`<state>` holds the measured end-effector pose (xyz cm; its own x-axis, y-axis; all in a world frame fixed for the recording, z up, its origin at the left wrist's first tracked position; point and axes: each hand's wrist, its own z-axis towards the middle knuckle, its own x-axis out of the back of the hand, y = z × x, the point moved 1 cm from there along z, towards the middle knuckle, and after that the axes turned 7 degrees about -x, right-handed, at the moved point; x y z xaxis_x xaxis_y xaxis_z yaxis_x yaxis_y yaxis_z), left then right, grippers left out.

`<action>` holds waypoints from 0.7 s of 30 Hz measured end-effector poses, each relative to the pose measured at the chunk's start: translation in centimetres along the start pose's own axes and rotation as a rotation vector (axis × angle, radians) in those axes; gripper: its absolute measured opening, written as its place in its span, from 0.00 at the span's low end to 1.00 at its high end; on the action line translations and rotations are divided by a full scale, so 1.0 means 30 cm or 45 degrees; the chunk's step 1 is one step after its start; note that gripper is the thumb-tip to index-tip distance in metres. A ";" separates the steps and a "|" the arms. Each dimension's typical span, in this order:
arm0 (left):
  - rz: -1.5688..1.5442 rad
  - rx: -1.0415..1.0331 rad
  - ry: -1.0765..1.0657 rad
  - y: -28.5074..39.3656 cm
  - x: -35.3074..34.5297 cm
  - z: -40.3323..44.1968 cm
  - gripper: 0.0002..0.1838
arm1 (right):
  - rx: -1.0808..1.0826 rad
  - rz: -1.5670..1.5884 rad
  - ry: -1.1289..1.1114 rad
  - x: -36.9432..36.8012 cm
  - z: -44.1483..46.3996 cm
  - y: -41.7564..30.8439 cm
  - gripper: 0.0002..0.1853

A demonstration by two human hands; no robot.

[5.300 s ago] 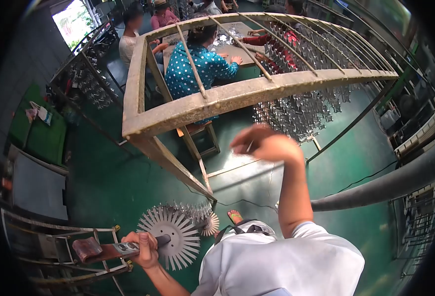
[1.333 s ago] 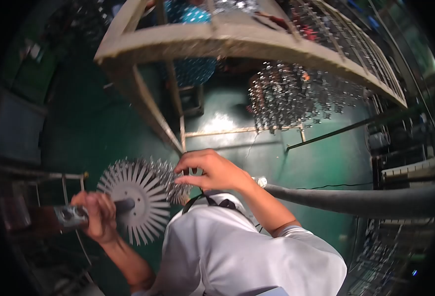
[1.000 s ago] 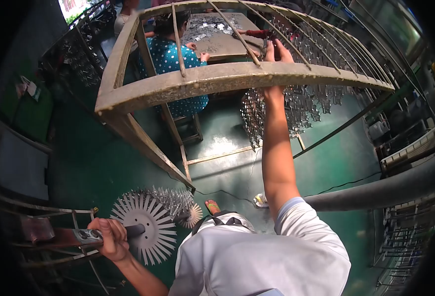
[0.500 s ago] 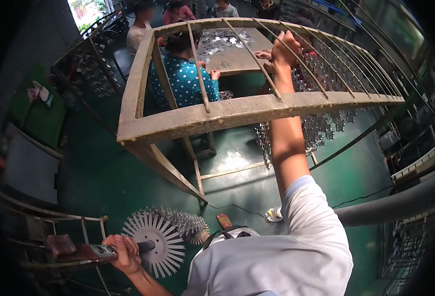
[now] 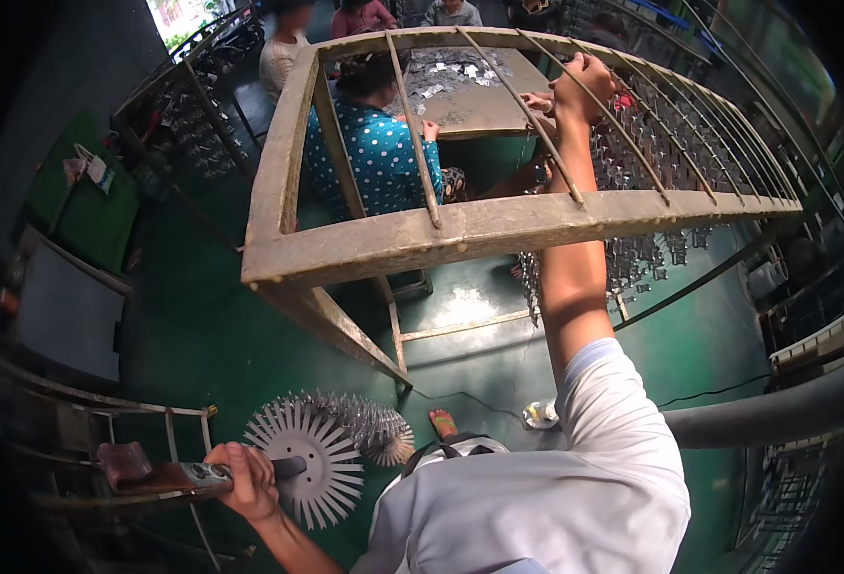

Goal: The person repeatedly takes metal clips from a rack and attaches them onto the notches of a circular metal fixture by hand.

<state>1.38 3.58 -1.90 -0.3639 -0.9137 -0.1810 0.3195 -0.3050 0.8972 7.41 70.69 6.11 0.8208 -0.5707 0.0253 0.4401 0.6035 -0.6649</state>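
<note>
Item 1: spoked carrier, lower left of the frame, hanging from the left hand; fingers wrapping it where flat, reddish-brown bar is meeting shaft. It is looking heavy and rigid, that smooth junction seemingly offering the safest hold. 2 slotted discs are flanking bristling, shiny parts, probably prone to snagging. Item 2: right hand, upper right, fingers curling beside a rod of rough, beige frame; whether they are gripping anything, I am unable to tell.

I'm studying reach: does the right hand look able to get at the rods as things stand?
Probably yes: the right hand is up at the rods, its forearm passing behind the front rail with no visible block.
</note>
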 end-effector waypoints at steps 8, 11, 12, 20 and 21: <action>-0.048 -0.023 0.012 -0.013 -0.003 0.007 0.23 | -0.237 0.278 -0.199 0.068 -0.055 -0.116 0.12; -0.021 -0.037 0.030 -0.017 0.003 -0.002 0.24 | -0.321 0.613 -0.326 0.100 -0.127 -0.114 0.13; -0.024 -0.038 0.041 -0.019 0.003 -0.004 0.23 | -0.316 0.565 -0.294 0.100 -0.161 -0.082 0.12; -0.032 -0.049 -0.025 0.000 0.001 -0.002 0.22 | -0.315 0.575 -0.565 0.477 -0.446 -0.050 0.11; -0.038 -0.054 -0.045 0.002 0.003 -0.001 0.22 | -0.091 0.600 -0.540 0.537 -0.486 -0.067 0.11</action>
<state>1.38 3.48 -1.88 -0.4040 -0.8943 -0.1924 0.3448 -0.3437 0.8735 14.43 52.16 -3.03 0.9997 0.0256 0.0018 -0.0163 0.6891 -0.7245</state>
